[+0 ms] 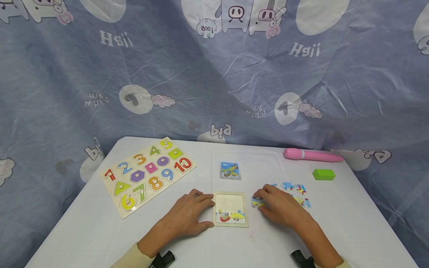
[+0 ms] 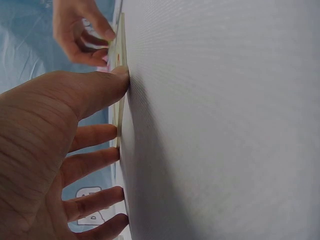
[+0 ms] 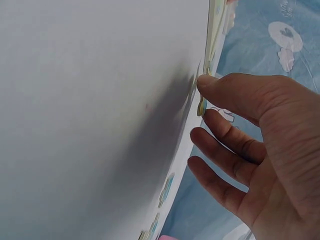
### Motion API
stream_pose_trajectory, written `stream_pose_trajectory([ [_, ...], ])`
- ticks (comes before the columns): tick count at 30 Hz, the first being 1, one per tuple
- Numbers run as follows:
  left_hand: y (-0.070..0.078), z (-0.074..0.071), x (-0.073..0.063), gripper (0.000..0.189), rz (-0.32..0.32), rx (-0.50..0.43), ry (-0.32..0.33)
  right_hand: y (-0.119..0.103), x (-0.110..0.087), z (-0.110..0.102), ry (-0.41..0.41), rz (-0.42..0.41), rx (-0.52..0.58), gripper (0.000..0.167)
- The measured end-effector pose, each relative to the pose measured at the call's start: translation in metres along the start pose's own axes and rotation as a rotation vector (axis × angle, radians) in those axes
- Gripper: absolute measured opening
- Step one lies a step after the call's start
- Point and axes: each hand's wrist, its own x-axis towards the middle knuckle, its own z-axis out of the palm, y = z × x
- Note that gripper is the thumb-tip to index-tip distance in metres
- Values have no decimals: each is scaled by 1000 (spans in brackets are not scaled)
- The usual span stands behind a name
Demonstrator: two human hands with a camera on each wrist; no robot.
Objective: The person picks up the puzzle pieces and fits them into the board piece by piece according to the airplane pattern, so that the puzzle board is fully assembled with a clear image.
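Observation:
My left hand [image 1: 192, 213] rests on the white table, its thumb and fingertips touching the left edge of a small wooden puzzle tray [image 1: 229, 202]. Along the tray's bottom lie fitted jigsaw pieces [image 1: 231, 217] with a yellow and red picture; above them the board is bare. To the tray's right, my right hand [image 1: 283, 206] pinches a blue and yellow puzzle piece [image 1: 256, 202] between thumb and forefinger. The right wrist view has this piece edge-on at the fingertips. Several loose pieces [image 1: 300, 189] lie beyond the right hand, which partly covers them.
A small picture card [image 1: 230, 171] of an airplane lies behind the tray. At left is a number and shape board [image 1: 146, 168]. A green block [image 1: 323, 174] and a pink pen-like stick [image 1: 313, 155] lie back right. Patterned blue cloth [image 1: 214, 74] hangs behind the table.

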Motion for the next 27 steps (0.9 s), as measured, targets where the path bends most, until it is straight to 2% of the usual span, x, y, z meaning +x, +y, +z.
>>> stream_pose_trajectory([
  [9, -1, -1, -1, 60, -4, -2, 2, -14, 7, 2, -34, -16, 1, 34],
  [15, 0, -2, 0, 59, -3, -3, 1, -27, 15, 2, -39, -57, 30, 33],
  [27, -1, 0, 1, 59, -3, 5, -5, -46, 29, 4, -102, -78, 27, 32],
])
